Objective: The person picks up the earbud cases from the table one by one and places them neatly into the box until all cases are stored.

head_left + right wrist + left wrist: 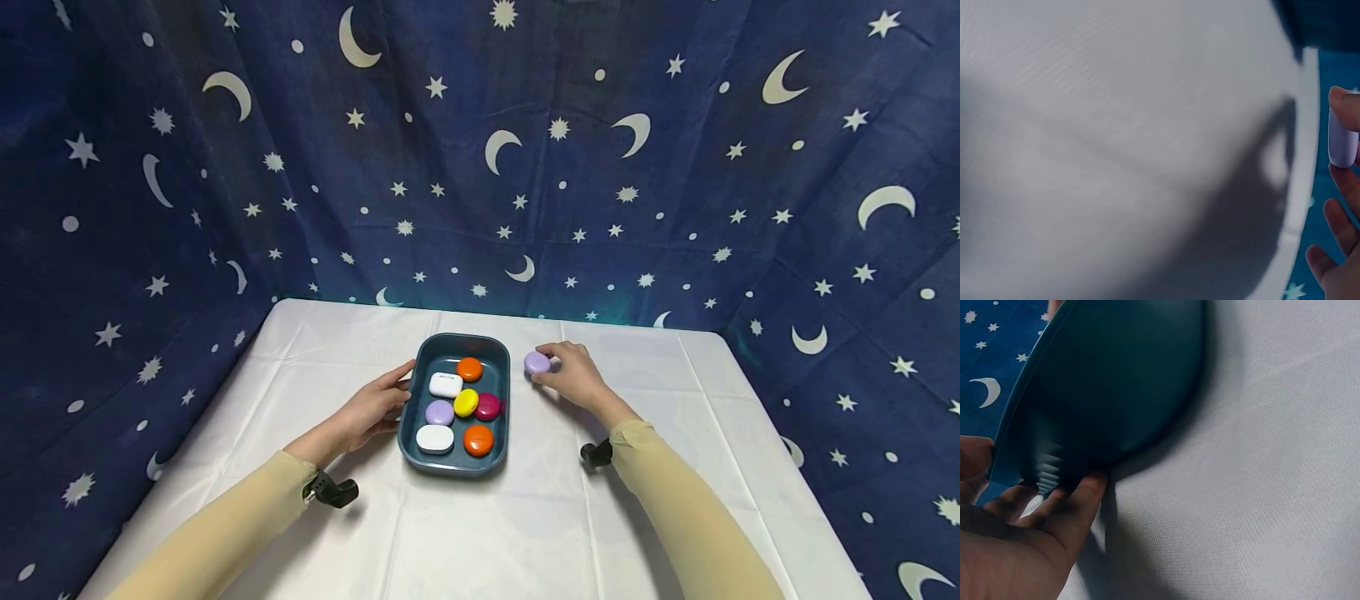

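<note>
A dark teal tray [454, 469] stands on the table with several small rounded pieces in it. My left hand [372, 408] lies along the tray's left side, its fairly straight fingers [1088, 490] touching the outer wall. To the right of the tray, my right hand [576, 377] pinches a thick, round lavender disc [536, 362] between thumb and fingers. The right wrist view shows this lavender disc [1341, 140] edge-on, with the other fingers apart from it. Inside the tray are a similar lavender disc [439, 412], an orange disc [478, 440] and a yellow one [466, 403].
Also in the tray are another orange disc [469, 369], a crimson disc [488, 407], a white oblong piece [435, 439] and a white boxy piece [446, 384]. A white cloth [480, 533] covers the table. Dark blue curtains [450, 167] with moons and stars surround it.
</note>
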A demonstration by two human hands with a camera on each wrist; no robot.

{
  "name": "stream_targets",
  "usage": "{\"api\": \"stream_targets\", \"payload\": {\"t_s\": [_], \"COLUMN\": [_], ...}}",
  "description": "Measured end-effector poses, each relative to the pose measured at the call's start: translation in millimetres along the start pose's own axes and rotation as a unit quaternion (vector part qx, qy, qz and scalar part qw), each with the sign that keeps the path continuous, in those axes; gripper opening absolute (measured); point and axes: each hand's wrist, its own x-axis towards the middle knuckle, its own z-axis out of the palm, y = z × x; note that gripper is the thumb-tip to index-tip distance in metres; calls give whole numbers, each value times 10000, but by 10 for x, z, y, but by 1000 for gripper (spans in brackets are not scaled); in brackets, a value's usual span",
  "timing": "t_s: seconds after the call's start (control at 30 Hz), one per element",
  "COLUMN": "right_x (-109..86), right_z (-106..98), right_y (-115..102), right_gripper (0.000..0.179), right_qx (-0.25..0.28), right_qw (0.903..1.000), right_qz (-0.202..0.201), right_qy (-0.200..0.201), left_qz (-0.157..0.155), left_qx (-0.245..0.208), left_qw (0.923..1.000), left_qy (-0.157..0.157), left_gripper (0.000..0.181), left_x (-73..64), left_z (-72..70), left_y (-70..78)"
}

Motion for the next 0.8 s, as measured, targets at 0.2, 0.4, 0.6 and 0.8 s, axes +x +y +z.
{"api": "stream_targets", "payload": {"t_s": [0.2, 0.4, 0.6, 0.8], "right_x": [3, -16, -6, 17], "right_z": [-79, -78, 14, 117], "right_y": [-228, -512, -698, -777], "right_gripper": [56, 54, 52, 56], "right_qx": [457, 540, 429, 100], "right_qw": [9983, 9970, 9965, 9966], "right_qz": [-349, -548, -657, -678], "right_qy": [97, -75, -284, -457], "left_qz": [14, 52, 17, 0], "left_qx": [33, 18, 27, -8], "left_qw": [10000, 10000, 10000, 10000], "left_qy": [13, -22, 4, 31], "left_gripper": [64, 65, 65, 64], "left_x": [-14, -20, -3, 3], "left_z": [-11, -16, -14, -1], "left_y": [5, 6, 0, -9]}}
